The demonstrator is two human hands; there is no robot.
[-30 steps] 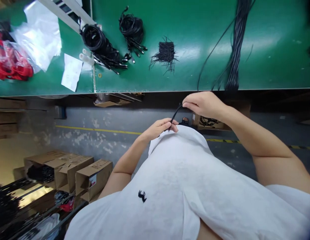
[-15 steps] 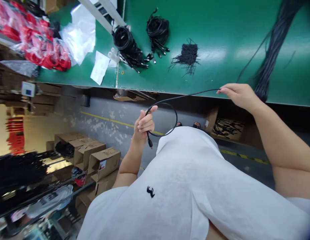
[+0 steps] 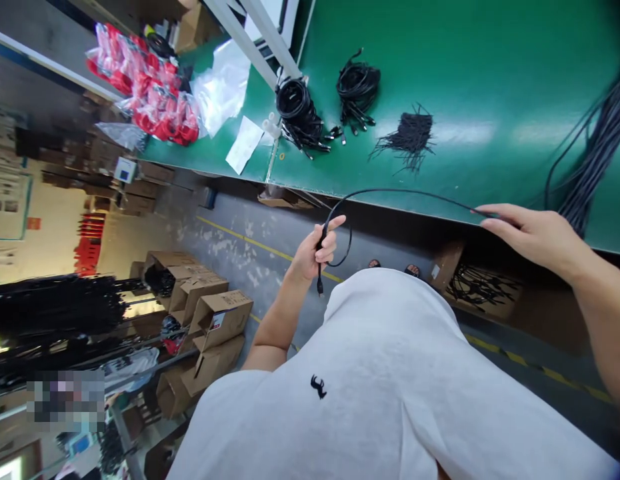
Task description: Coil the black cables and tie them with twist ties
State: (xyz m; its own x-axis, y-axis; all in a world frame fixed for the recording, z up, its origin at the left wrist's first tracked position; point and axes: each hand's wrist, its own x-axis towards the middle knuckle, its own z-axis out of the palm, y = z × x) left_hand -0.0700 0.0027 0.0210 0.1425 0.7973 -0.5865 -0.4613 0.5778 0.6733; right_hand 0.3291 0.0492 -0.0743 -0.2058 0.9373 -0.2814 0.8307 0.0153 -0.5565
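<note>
A thin black cable (image 3: 415,191) stretches between my two hands in front of the bench edge. My left hand (image 3: 317,250) is closed on its plug end, index finger pointing out, with a loop hanging beside the fingers and a connector (image 3: 320,287) sticking out below. Between thumb and fingers, my right hand (image 3: 535,233) pinches the cable farther along, near the bench edge. Beyond it lies a thick bundle of long black cables (image 3: 595,153). A pile of short black ties (image 3: 415,130) and two coiled cable bundles, one (image 3: 357,87) beside the other (image 3: 300,113), rest on the green bench (image 3: 465,67).
Red items in plastic bags (image 3: 160,107), clear bags (image 3: 220,87) and a paper slip (image 3: 244,145) lie at the bench's left. Under the bench sits a carton (image 3: 447,270) holding black cable pieces. Open cardboard boxes (image 3: 223,317) stand on the floor at left.
The view has shifted, so the bench items appear farther right. My right hand has moved right, away from my left, and the loop at my left hand has become smaller.
</note>
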